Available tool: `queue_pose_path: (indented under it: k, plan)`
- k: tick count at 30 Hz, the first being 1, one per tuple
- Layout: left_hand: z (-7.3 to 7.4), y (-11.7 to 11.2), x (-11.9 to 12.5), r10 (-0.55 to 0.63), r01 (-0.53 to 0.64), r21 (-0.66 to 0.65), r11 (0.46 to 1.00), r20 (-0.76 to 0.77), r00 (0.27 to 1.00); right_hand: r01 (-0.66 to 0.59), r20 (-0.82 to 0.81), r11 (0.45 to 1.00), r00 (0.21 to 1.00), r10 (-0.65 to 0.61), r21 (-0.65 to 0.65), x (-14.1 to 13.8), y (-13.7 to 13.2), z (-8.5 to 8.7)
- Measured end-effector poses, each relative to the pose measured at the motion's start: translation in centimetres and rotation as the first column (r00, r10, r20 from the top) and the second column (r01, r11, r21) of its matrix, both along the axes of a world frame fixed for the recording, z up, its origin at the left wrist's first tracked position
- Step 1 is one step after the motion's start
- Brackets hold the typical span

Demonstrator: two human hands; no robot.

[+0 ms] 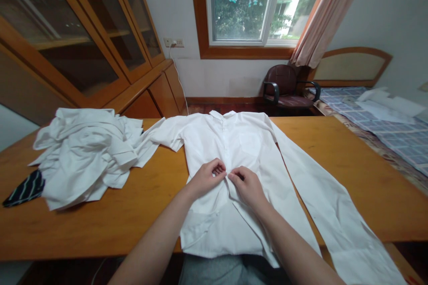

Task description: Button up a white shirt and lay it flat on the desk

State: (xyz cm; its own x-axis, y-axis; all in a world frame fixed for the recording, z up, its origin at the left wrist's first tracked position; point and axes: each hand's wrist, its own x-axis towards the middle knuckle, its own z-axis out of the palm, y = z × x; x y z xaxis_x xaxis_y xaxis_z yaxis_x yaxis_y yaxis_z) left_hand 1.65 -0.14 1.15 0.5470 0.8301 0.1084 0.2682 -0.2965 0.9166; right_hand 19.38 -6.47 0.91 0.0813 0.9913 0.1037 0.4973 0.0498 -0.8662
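A white long-sleeved shirt [244, 151] lies spread front-up on the wooden table [100, 218], collar away from me. One sleeve runs down to the right, over the table's front edge. My left hand [205, 178] and my right hand [245, 185] meet at the shirt's front placket, about mid-chest. Each hand pinches an edge of the placket, fingers closed on the fabric. The lower part of the shirt front lies open and loose below my hands.
A heap of white garments [87, 151] sits on the table's left part, with a dark striped cloth [25, 189] at its lower left. Behind the table stand a wooden glass-door cabinet [83, 40], a dark chair [287, 87] under the window, and a bed [384, 124] at right.
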Motion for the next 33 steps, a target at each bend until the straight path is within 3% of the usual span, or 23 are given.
queue_pose_path:
  k: [33]
  plan:
    - [-0.11, 0.19, 0.0, -0.037, 0.037, -0.013, 0.999, 0.019, 0.999, 0.087, -0.084, 0.996, 0.993, -0.085, 0.017, -0.09, -0.13, -0.01]
